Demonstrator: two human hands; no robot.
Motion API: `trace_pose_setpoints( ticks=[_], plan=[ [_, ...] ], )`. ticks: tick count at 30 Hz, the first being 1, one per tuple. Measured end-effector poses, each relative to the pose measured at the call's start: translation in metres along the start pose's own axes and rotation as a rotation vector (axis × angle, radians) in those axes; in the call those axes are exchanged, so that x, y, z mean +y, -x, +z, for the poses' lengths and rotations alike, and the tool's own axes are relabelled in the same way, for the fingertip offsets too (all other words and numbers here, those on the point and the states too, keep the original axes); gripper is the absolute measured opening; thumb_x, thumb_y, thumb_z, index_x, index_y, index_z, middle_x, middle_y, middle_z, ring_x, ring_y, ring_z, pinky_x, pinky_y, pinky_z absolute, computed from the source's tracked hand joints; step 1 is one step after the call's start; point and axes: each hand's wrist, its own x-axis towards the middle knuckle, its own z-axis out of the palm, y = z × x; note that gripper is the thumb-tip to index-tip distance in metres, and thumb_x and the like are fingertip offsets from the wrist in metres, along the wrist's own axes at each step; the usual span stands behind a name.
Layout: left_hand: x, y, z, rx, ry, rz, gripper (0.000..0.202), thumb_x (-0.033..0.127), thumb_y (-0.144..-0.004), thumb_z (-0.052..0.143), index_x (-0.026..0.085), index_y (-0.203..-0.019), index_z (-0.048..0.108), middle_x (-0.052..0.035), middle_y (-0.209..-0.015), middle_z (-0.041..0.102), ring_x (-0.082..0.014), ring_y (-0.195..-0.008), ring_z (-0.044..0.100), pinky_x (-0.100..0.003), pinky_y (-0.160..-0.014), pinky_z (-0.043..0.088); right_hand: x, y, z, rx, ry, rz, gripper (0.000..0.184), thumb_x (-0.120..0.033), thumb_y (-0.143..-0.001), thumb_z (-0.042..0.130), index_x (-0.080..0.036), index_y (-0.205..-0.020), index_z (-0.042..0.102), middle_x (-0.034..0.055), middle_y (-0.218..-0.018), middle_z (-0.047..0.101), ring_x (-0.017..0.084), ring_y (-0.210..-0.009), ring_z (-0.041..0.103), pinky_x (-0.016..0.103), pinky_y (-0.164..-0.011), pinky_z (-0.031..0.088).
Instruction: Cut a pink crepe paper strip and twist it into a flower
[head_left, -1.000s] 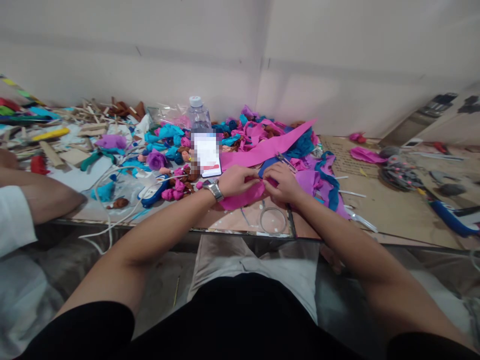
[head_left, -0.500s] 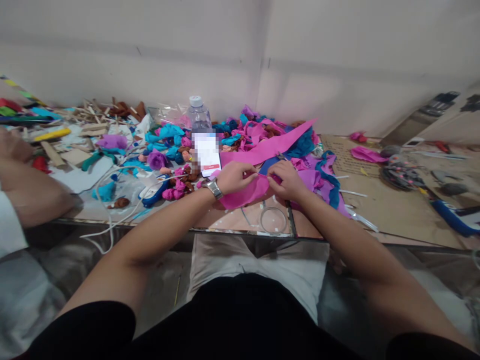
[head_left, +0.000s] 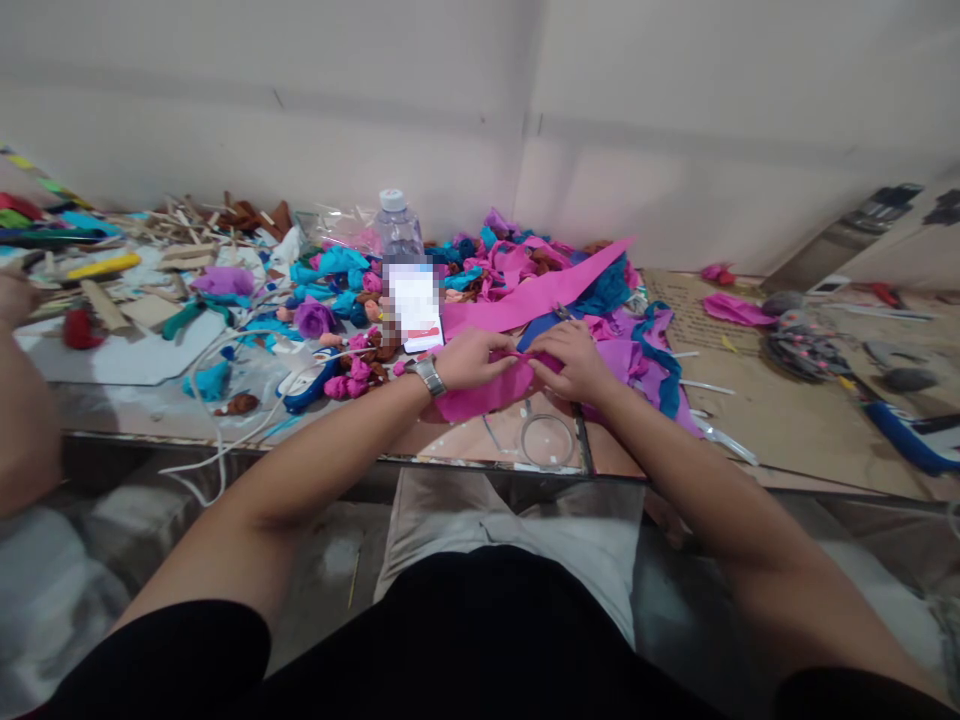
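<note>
My left hand [head_left: 472, 358], with a metal wristwatch [head_left: 429, 376] on its wrist, pinches the upper edge of a pink crepe paper strip [head_left: 480, 394] near the table's front edge. My right hand [head_left: 568, 362] pinches the same strip just to the right, fingertips almost touching the left ones. The paper hangs folded below both hands. A long pink strip [head_left: 536, 293] and blue and purple paper [head_left: 649, 360] lie right behind them.
A heap of paper roses and scraps [head_left: 352, 290], a water bottle [head_left: 397, 228], a phone [head_left: 414, 308] and a white cable [head_left: 217, 400] sit to the left. A wire ring [head_left: 547, 440] lies at the edge. Another person's arm [head_left: 26, 420] is far left. Tools [head_left: 806, 350] lie right.
My hands have drawn closer together on the pink strip. The other person's arm at the far left has lifted off the table and moved out leftward.
</note>
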Motion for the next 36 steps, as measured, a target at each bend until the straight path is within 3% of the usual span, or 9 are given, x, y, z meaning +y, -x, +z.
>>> trace_pose_setpoints(
  ticks=[6,11,15,23,31,36],
  plan=[
    [-0.001,-0.001,-0.001,-0.068,0.048,0.012,0.029,0.04,-0.097,0.062,0.02,-0.105,0.082,-0.0046,-0.099,0.083,-0.0187,-0.083,0.072,-0.029,-0.075,0.046,-0.002,0.001,0.003,-0.019,0.043,-0.015,0.021,-0.038,-0.104,0.062,-0.026,-0.099,0.078,0.0045,-0.101,0.084,0.027,-0.1,0.068,0.052,-0.097,0.036],
    [0.0,0.0,0.001,-0.133,0.092,0.004,0.027,0.036,-0.095,0.061,0.017,-0.09,0.078,-0.0025,-0.079,0.076,-0.0149,-0.068,0.064,-0.027,-0.066,0.042,-0.003,0.001,0.007,-0.014,0.037,-0.016,0.021,-0.038,-0.102,0.063,-0.026,-0.098,0.08,0.0053,-0.094,0.084,0.027,-0.096,0.067,0.051,-0.095,0.038],
    [0.0,-0.001,0.003,-0.144,0.212,-0.03,0.022,0.029,-0.09,0.059,0.016,-0.091,0.077,-0.0016,-0.082,0.076,-0.0153,-0.072,0.064,-0.026,-0.069,0.046,-0.006,0.0,0.007,0.027,0.012,-0.009,0.019,-0.039,-0.101,0.066,-0.028,-0.098,0.081,0.0047,-0.091,0.083,0.026,-0.094,0.067,0.05,-0.093,0.04],
    [-0.009,-0.005,0.002,-0.208,0.344,-0.087,0.026,0.034,-0.089,0.056,0.015,-0.086,0.074,0.0013,-0.074,0.068,-0.014,-0.068,0.057,-0.027,-0.069,0.045,-0.006,0.002,0.008,0.046,0.013,-0.025,0.016,-0.038,-0.101,0.068,-0.03,-0.097,0.081,0.0023,-0.089,0.084,0.026,-0.094,0.068,0.051,-0.097,0.04],
    [-0.01,-0.007,0.004,-0.215,0.358,-0.109,0.022,0.024,-0.087,0.049,0.015,-0.088,0.069,0.0001,-0.082,0.07,-0.0152,-0.074,0.059,-0.027,-0.072,0.047,-0.006,0.002,0.006,0.08,0.035,-0.094,0.013,-0.033,-0.1,0.07,-0.033,-0.102,0.082,0.0014,-0.093,0.084,0.025,-0.095,0.066,0.051,-0.098,0.041],
    [-0.005,-0.003,-0.001,-0.2,0.231,-0.01,0.029,0.037,-0.098,0.055,0.015,-0.1,0.074,-0.0026,-0.089,0.075,-0.0164,-0.078,0.065,-0.027,-0.075,0.047,-0.007,0.002,0.007,0.087,0.031,-0.087,0.012,-0.034,-0.099,0.07,-0.031,-0.098,0.081,0.0015,-0.09,0.083,0.025,-0.092,0.066,0.05,-0.096,0.04]
  ],
)
